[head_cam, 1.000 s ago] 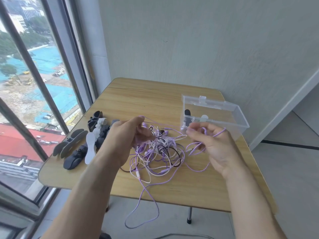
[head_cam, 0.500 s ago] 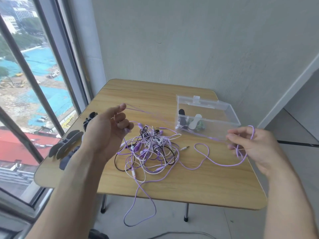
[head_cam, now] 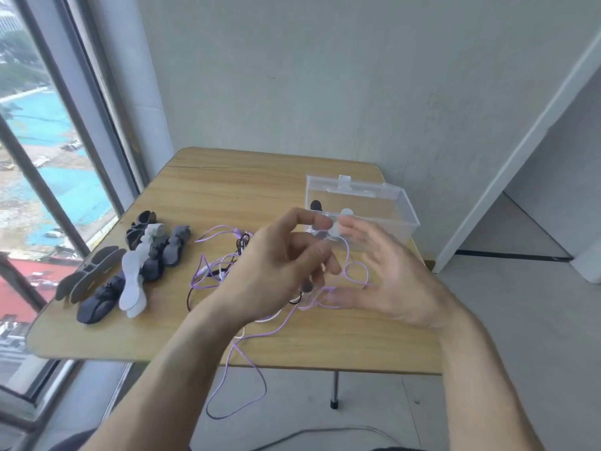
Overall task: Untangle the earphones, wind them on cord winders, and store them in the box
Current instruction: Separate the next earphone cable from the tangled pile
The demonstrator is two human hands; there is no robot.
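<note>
A tangle of purple, white and black earphones [head_cam: 217,267] lies mid-table, mostly hidden behind my left hand [head_cam: 276,275]. That hand hovers over the tangle with its fingers curled and a purple cord [head_cam: 353,266] caught at its fingertips. My right hand [head_cam: 390,278] is just to the right, blurred, fingers spread and straight, thumb under the cord's loops. One purple strand [head_cam: 240,385] hangs over the table's front edge. Black, grey and white cord winders [head_cam: 130,271] lie in a heap at the left. The clear box [head_cam: 395,196] stands open at the back right with wound earphones inside.
The wooden table [head_cam: 227,190] stands against a grey wall, with a window along its left side. Its right edge ends beside a doorway and bare floor. A table leg [head_cam: 335,388] shows under the front edge.
My hands were spread apart stretching the purple cord; they have come together over the tangle. The right hand has moved left and opened its fingers, and the cord now lies slack in loops.
</note>
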